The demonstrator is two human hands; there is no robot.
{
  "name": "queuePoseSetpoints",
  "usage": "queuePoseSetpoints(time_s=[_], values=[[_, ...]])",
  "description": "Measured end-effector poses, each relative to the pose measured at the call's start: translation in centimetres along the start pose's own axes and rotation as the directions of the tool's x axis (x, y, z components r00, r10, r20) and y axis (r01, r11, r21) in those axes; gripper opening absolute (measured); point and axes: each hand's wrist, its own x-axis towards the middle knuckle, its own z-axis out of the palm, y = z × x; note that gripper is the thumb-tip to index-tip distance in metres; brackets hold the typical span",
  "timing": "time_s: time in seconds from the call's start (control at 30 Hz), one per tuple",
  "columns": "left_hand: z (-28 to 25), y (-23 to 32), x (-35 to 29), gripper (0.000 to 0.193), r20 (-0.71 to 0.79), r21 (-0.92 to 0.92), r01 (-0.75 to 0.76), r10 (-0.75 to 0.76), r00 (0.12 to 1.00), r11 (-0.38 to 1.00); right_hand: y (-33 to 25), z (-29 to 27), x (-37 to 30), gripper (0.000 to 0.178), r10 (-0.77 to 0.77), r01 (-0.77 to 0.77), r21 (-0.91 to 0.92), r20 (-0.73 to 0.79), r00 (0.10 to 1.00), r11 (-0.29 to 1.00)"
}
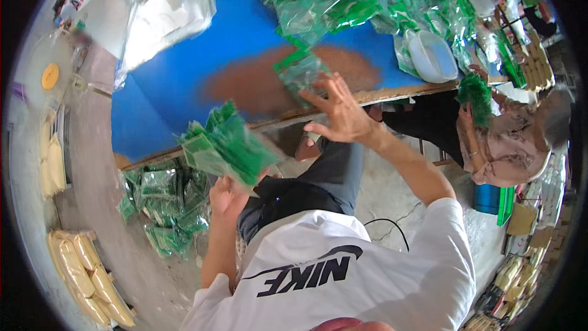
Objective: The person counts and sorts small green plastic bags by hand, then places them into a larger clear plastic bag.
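My left hand [225, 197] grips a fanned bundle of green and clear plastic packets [236, 147] in front of the table's near edge. The bundle is slightly blurred. My right hand [340, 108] has its fingers spread over the near edge of the blue table [177, 76]. Just beyond its fingertips lies a single clear packet with a green strip [300, 73], on a worn brown patch of the tabletop. Whether the fingertips touch that packet I cannot tell. A large heap of similar green packets [343, 0] covers the far side and right of the table.
A white plastic tub [432, 56] stands near the table's right edge. Clear plastic bags [168, 15] lie at the far left. Filled green bags [162, 193] rest on the floor below. At right, another person [508, 141] holds a green bundle [474, 98]. Tan sacks [86, 273] lie lower left.
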Motion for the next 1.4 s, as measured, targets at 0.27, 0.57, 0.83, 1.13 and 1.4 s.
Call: queuePoseSetpoints(time_s=[0.27, 0.57, 0.83, 1.13, 1.4], values=[[2.1, -1.2, 1.7, 0.051, -0.327, 0.289, -0.056, 0.154, 0.932, 0.956, 1.7, 0.3, 9.6, 0.046, 0.153, -0.207, 0.336, 0.180, 0.972, 0.919], [0.2, -0.6, 0.2, 0.059, -0.302, 0.200, -0.127, 0.185, 0.935, 0.972, -2.4, 2.8, 6.8, 0.044, -0.286, 0.278, 0.282, -0.016, 0.958, 0.918], [-1.1, 0.6, -0.3, 0.063, -0.315, 0.248, -0.062, 0.141, 0.939, 0.967, 3.1, 2.4, 11.6, 0.045, -0.268, 0.287, 0.155, -0.133, 0.954, 0.945], [-1.1, 4.3, -4.8, 0.067, -0.317, 0.312, -0.125, 0.227, 0.921, 0.942, -9.5, 7.9, 12.2, 0.040, -0.151, 0.150, 0.047, 0.008, 0.989, 0.987], [-2.1, 4.1, -3.8, 0.062, -0.361, 0.237, -0.186, 0.264, 0.894, 0.954, -5.8, 6.5, 10.1, 0.037, -0.204, 0.202, 0.545, -0.058, 0.977, 0.813]])
